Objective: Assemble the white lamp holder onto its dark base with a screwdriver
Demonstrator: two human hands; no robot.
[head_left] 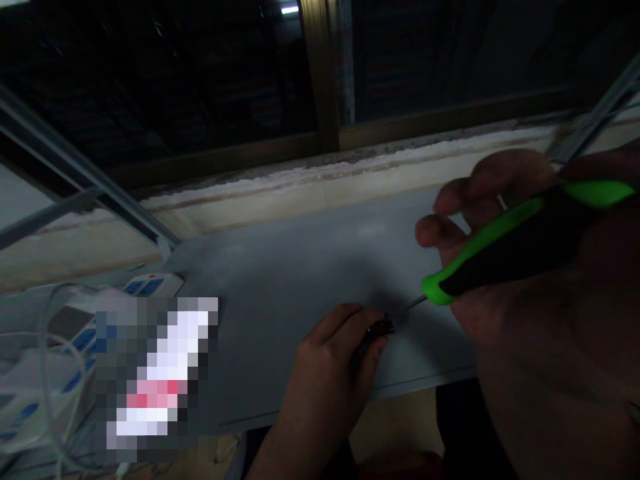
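My right hand [530,300] grips a screwdriver [505,240] with a green and black handle, its fingers curled around the grip. The screwdriver's thin metal shaft [415,303] points down-left, and its tip almost reaches a small dark object [379,329]. My left hand [325,373] pinches that object between its fingers, which hide part of it. The object's exact kind is hard to tell in the dim light. Both hands are over a smooth grey board [290,267].
White power strips [150,287] and a thin white cable [50,347] lie at the left, partly behind a pixelated patch [160,373]. A stained window sill [320,180] runs behind the board, and metal rails [65,153] cross the upper left.
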